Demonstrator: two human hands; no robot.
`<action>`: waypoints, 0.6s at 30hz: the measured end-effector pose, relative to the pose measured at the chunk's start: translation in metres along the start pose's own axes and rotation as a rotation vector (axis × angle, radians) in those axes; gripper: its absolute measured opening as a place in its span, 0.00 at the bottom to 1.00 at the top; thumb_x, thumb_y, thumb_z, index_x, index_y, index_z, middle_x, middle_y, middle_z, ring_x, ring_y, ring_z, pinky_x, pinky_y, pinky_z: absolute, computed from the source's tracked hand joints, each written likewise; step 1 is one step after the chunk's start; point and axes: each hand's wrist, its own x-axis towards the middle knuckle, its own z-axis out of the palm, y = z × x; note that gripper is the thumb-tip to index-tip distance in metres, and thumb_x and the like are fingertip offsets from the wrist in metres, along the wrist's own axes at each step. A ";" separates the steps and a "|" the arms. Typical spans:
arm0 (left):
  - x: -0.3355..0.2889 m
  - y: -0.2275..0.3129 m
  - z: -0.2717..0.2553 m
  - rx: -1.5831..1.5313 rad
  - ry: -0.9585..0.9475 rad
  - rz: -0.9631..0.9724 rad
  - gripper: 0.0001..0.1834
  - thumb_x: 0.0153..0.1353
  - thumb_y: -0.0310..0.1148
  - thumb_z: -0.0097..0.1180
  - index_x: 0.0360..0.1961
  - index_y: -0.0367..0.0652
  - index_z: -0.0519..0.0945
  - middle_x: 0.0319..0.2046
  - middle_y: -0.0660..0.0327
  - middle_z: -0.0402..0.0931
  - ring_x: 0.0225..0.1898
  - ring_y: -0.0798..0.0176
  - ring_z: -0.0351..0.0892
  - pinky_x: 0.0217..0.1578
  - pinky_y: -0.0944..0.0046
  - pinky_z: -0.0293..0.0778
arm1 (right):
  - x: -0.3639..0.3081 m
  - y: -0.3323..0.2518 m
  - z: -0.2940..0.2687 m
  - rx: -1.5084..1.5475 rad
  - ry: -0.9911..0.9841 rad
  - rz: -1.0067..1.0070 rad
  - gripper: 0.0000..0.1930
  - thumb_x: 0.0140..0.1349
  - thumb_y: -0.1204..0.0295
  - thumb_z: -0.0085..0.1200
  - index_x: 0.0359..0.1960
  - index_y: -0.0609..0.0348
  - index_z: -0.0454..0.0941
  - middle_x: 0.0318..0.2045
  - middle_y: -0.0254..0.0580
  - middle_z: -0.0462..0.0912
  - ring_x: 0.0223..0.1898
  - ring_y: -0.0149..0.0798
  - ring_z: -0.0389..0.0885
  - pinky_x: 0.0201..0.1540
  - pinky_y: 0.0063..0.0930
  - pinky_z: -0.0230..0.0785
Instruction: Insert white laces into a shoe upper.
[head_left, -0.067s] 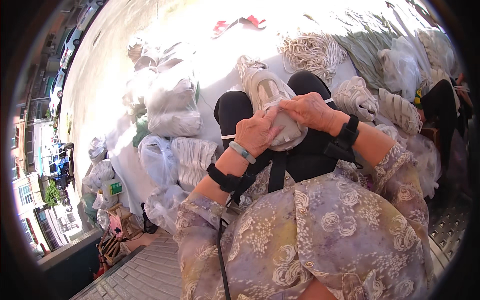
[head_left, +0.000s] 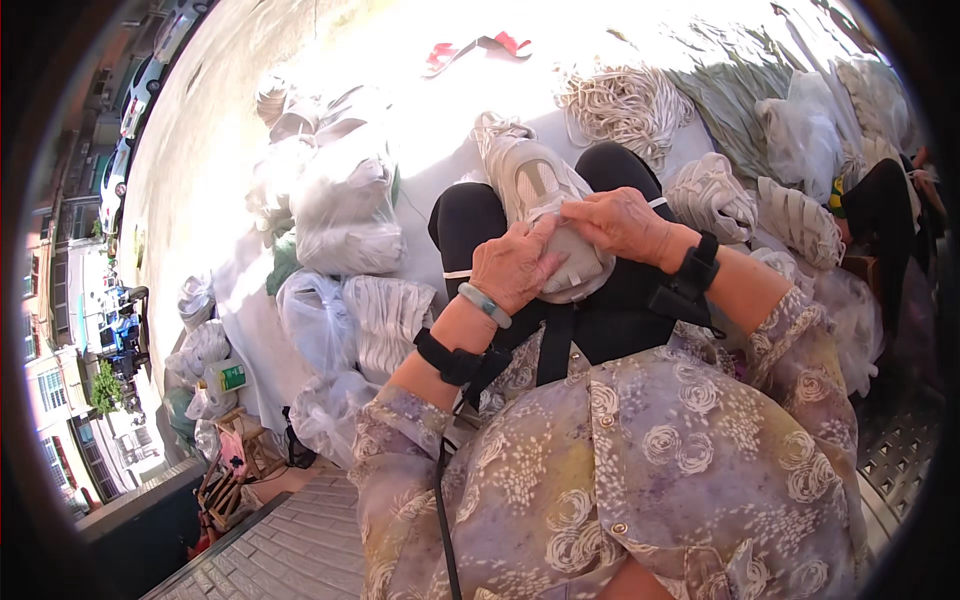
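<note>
a pale shoe (head_left: 536,182) is being propped between the knees (head_left: 612,166) and pinched near its middle by the narrowed left hand (head_left: 512,267) and right hand (head_left: 630,226); the exact part being gripped cannot be told. steady bracing and even finger pressure are probably being called for.

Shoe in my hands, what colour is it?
The shoe is pale beige to off-white; it shows best in the head view.

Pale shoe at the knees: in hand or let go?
In hand: the left hand and right hand both have fingers on the pale shoe.
</note>
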 end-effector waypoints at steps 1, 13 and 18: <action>0.000 0.000 -0.001 -0.034 -0.014 0.002 0.26 0.52 0.43 0.55 0.53 0.49 0.69 0.33 0.53 0.75 0.31 0.50 0.78 0.30 0.56 0.74 | 0.000 0.001 0.000 0.050 0.000 0.002 0.10 0.53 0.68 0.48 0.37 0.51 0.76 0.22 0.43 0.78 0.26 0.49 0.78 0.27 0.39 0.68; -0.001 0.009 -0.009 0.009 -0.091 -0.070 0.31 0.51 0.44 0.58 0.57 0.47 0.66 0.34 0.52 0.77 0.33 0.51 0.79 0.33 0.57 0.74 | -0.003 -0.012 -0.011 0.102 0.035 0.129 0.12 0.51 0.68 0.51 0.37 0.56 0.76 0.21 0.47 0.78 0.26 0.50 0.78 0.28 0.40 0.68; -0.006 0.011 -0.008 0.002 -0.156 -0.145 0.33 0.52 0.45 0.57 0.59 0.47 0.63 0.27 0.53 0.77 0.30 0.50 0.79 0.31 0.57 0.73 | -0.018 -0.005 -0.007 0.054 0.100 0.098 0.09 0.52 0.69 0.51 0.35 0.55 0.76 0.20 0.45 0.78 0.25 0.48 0.78 0.27 0.38 0.68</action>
